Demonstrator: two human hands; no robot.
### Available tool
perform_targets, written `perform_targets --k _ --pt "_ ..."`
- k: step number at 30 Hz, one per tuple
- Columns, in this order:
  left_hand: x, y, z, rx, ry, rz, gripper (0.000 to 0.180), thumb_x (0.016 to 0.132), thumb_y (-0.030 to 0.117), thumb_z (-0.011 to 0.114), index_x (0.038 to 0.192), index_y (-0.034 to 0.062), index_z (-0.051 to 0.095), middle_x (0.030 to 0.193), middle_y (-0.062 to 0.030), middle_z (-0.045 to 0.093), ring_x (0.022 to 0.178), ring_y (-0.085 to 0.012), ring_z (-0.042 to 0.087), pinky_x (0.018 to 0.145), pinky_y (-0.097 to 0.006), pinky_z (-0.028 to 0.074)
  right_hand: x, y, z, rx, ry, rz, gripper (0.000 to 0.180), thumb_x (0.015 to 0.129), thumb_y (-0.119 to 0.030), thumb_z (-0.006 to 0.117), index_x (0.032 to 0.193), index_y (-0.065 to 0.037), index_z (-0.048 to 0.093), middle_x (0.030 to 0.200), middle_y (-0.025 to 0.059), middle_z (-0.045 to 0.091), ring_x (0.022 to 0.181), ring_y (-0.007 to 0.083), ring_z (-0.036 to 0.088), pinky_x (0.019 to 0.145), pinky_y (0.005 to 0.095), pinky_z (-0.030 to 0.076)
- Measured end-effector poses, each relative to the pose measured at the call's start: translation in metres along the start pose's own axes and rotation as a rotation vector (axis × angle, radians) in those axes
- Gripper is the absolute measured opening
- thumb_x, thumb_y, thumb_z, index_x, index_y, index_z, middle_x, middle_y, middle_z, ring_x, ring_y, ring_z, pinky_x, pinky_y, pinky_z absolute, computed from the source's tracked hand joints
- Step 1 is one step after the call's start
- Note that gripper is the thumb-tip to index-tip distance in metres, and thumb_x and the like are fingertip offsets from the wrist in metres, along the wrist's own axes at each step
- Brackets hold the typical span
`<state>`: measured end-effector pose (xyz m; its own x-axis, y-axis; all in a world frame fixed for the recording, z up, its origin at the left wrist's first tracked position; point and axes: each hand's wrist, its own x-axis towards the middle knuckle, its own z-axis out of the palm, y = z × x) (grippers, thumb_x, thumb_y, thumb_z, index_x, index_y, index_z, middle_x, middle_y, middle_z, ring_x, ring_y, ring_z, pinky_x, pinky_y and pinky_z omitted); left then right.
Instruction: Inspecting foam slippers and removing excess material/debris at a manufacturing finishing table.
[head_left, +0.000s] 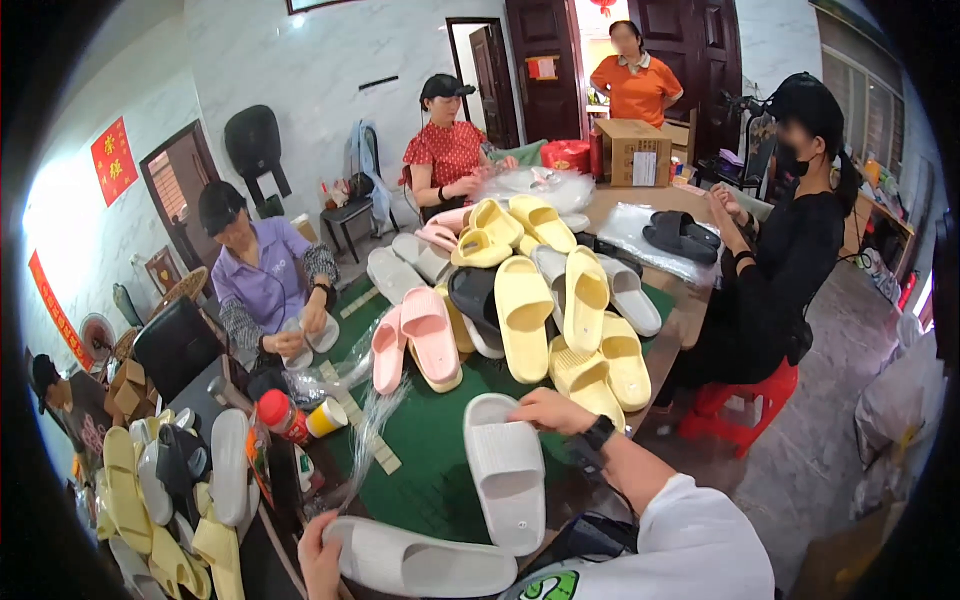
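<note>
My left hand (320, 556) grips the end of a light grey slide slipper (425, 562), which lies sideways at the table's near edge. A matching grey slipper (505, 470) stands lengthwise in front of me, its toe end pointing away. At its upper right edge my right hand (553, 410) pinches the rim; the fingertips are partly hidden. The near ends of both slippers almost meet. Just beyond, a heap of slippers covers the green tabletop (430, 470), including a pink pair (430, 335) and a yellow slipper (525, 320).
Left of me, more slippers (130, 480) are piled beside a red-lidded jar (282, 415) and a yellow cup (326, 417). Thin white strands (375, 420) lie on the table. Co-workers sit around it; a cardboard box (637, 152) and black slippers (680, 235) are at the far right.
</note>
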<state>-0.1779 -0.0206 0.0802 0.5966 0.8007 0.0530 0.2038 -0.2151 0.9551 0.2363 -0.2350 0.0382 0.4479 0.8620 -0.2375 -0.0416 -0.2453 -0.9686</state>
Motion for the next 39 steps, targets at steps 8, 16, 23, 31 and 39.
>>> perform_targets --k 8,16,23,31,39 --pt "0.034 -0.004 0.081 0.443 0.024 0.301 0.055 0.084 0.013 0.068 0.133 0.0001 0.048 0.13 -0.0212 0.051 0.121 -0.038 0.047 0.103 -0.042 0.037 0.027 0.026 0.051 -0.312 0.045 -0.124 0.052 0.085 -0.028 0.072 0.125 0.0 0.055 0.075 0.0077 0.068 0.065 0.0111 0.064 0.059 0.0266 0.051" --pt "-0.04 -0.067 0.092 0.404 0.115 0.065 0.063 0.078 0.007 0.074 0.135 0.0071 0.048 0.133 -0.0106 0.047 0.114 -0.0236 0.053 0.08 -0.032 0.05 0.001 0.044 0.084 -0.558 0.035 -0.264 0.074 0.075 -0.021 0.075 0.139 -0.003 0.041 0.064 0.0076 0.058 0.054 0.016 0.055 0.051 0.0314 0.041" --pt "-0.035 -0.064 0.113 0.292 0.203 0.103 0.047 0.076 -0.002 0.07 0.121 0.0036 0.058 0.124 -0.0134 0.053 0.094 -0.0261 0.06 0.069 -0.031 0.052 -0.014 0.05 0.105 -0.722 0.049 -0.272 0.063 0.078 -0.019 0.062 0.137 -0.006 0.042 0.067 0.0167 0.063 0.06 0.0343 0.063 0.057 0.0425 0.048" --pt "-0.039 -0.027 0.121 0.357 0.218 0.303 0.04 0.078 0.001 0.071 0.117 0.0044 0.062 0.106 -0.0115 0.062 0.084 -0.021 0.062 0.068 -0.03 0.052 -0.027 0.009 0.099 -0.25 0.095 -0.273 0.038 0.088 -0.017 0.063 0.123 -0.004 0.055 0.063 -0.0016 0.052 0.057 0.0056 0.045 0.055 0.0234 0.038" --pt "-0.052 -0.019 0.173 -0.336 -0.377 -0.227 0.019 0.094 0.012 0.061 0.107 -0.0013 0.065 0.08 -0.0018 0.065 0.069 -0.0081 0.059 0.064 -0.026 0.05 -0.05 -0.027 0.18 0.221 -0.217 -0.278 0.022 0.095 -0.009 0.053 0.115 -0.005 0.062 0.075 -0.0096 0.046 0.066 -0.0012 0.037 0.057 0.0164 0.03"
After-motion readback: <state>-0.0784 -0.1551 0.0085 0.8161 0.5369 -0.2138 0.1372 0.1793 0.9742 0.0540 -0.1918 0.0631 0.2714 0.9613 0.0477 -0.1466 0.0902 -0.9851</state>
